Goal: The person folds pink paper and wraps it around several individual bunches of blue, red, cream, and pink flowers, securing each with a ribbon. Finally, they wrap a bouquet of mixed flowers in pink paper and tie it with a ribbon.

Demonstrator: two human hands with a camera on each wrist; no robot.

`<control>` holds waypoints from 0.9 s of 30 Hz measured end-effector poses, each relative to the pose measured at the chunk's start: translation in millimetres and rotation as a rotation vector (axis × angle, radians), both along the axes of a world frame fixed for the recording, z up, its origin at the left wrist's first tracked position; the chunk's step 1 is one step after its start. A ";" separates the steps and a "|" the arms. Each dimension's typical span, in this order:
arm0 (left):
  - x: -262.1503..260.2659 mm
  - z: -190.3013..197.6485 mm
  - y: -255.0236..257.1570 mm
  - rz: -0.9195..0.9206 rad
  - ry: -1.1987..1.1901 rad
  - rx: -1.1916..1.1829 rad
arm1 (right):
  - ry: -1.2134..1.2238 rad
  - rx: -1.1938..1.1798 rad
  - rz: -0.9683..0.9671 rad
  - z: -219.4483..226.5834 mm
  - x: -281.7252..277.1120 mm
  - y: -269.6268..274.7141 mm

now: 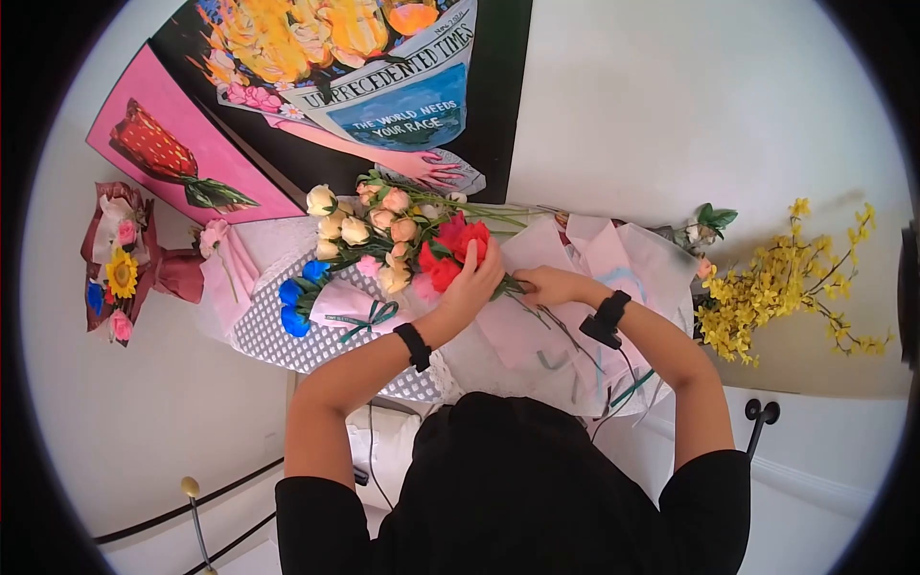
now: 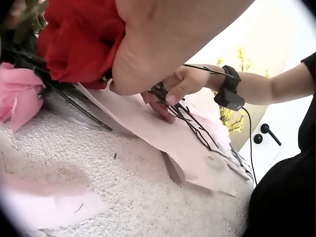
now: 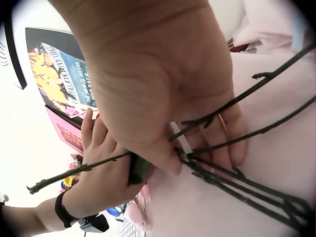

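Note:
My left hand holds a bunch of red roses just below their blooms, its fingers reaching up beside the petals. In the left wrist view the red petals lie right against that hand. Just to the right, my right hand grips the dark green stems of the bunch between thumb and fingers. Several thin stems fan out past its fingertips in the right wrist view, and one stem sticks out the other way across the left hand. A pink rose lies beside the red ones.
Cream and peach roses lie behind and left of the hands. A small wrapped bouquet with blue roses lies at left on the patterned cloth. Pale pink wrapping paper spreads under the stems. Yellow blossom branches stand at right; paintings lean behind.

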State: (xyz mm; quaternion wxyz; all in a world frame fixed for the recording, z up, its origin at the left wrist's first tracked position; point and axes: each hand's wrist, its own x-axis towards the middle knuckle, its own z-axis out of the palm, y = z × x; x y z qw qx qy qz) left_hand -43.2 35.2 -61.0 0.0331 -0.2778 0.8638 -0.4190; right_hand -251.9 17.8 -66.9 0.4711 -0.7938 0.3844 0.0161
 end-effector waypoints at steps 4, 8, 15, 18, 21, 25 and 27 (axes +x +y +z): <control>-11.1 0.0 0.9 0.023 -0.126 0.075 | -0.081 0.037 0.005 -10.6 -4.8 -5.2; -21.6 2.3 -0.4 0.073 -0.181 0.124 | -0.263 0.107 -0.119 17.1 -2.1 -9.8; -29.1 7.6 10.7 0.140 -0.151 0.138 | -0.177 -0.614 0.096 5.0 -5.2 16.0; -21.3 6.8 18.3 0.048 -0.100 0.162 | -0.200 -0.715 0.063 0.7 -9.2 28.7; -21.7 1.2 25.2 0.062 -0.082 0.108 | -0.195 -0.704 0.078 -9.9 -10.5 42.8; -24.0 -8.9 42.2 0.205 -0.107 0.061 | -0.079 -0.929 0.240 -16.3 -10.7 53.9; -26.3 -12.7 47.9 0.277 -0.185 0.059 | -0.006 -0.970 0.291 -23.2 -8.1 57.3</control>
